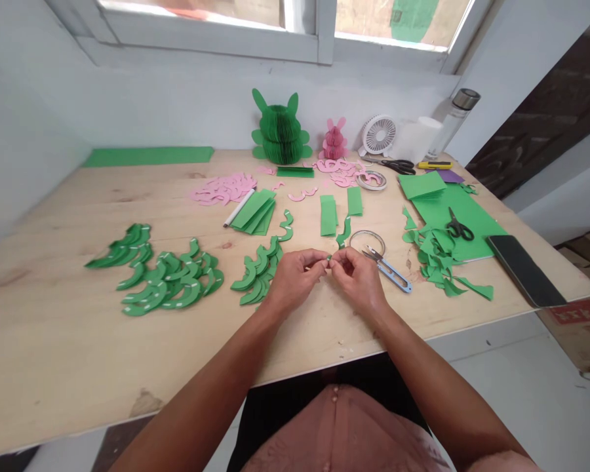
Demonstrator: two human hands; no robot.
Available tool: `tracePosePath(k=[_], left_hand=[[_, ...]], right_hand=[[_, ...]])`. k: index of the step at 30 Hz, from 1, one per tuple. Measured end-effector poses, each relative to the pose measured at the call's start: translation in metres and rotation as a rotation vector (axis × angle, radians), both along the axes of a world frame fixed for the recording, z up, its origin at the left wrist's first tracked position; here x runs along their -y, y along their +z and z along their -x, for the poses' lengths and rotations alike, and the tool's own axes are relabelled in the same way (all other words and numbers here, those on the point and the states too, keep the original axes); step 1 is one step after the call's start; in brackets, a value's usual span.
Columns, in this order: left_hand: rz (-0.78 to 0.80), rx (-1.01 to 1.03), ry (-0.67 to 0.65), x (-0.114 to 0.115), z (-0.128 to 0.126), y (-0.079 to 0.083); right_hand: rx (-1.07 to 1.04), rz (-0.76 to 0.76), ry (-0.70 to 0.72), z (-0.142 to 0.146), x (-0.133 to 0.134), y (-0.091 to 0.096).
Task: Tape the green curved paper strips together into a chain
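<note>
While the left hand (pixel 297 278) is facing the right hand (pixel 358 282), both are pinching a small green paper piece (pixel 329 258)

With thumb and fingers pressed nearly together, each grip is holding the piece, which is mostly hiding behind the fingertips. It is sitting between the two hands, above the near middle of a pale wooden desk (pixel 73 354).

Just beyond the right hand, a wavy green strip (pixel 344 231) is lying, with a thin ring (pixel 384 244) and blue-handled snips (pixel 396 275) resting to its right. Beside the left hand, a pile of curved green pieces (pixel 259 269) is showing; a larger pile (pixel 177 282) and a smaller pile (pixel 130 246) are spreading farther left, many pieces bearing short white strips.

To the right, green offcuts (pixel 430 250) are lying near black scissors (pixel 458 226), which are resting on a green sheet (pixel 472 206). A dark phone (pixel 524 269) is lying by the sheet's corner.

Along the back, a large green honeycomb figure (pixel 280 134) and a smaller pink figure (pixel 334 141) are standing, with a white fan (pixel 379 135) sitting to their right.
</note>
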State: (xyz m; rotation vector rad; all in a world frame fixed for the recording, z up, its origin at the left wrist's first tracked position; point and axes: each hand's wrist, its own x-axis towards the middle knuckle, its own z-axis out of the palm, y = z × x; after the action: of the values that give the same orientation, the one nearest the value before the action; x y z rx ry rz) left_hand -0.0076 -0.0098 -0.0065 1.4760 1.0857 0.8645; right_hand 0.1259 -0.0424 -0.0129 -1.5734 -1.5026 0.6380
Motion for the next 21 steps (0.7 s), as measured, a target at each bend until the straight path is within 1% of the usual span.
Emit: tracePosePath(k=[14,21], left_hand=[[0.007,0.003,0.012,0.0,-0.0002,-0.0024],[-0.001,-0.004,0.032,0.0014,-0.001,-0.0002]], right_hand=[[-0.001,0.0,0.001,0.0003,0.0003,-0.0012],[0.002,0.0,-0.011,0.0002,-0.0004,-0.003]])
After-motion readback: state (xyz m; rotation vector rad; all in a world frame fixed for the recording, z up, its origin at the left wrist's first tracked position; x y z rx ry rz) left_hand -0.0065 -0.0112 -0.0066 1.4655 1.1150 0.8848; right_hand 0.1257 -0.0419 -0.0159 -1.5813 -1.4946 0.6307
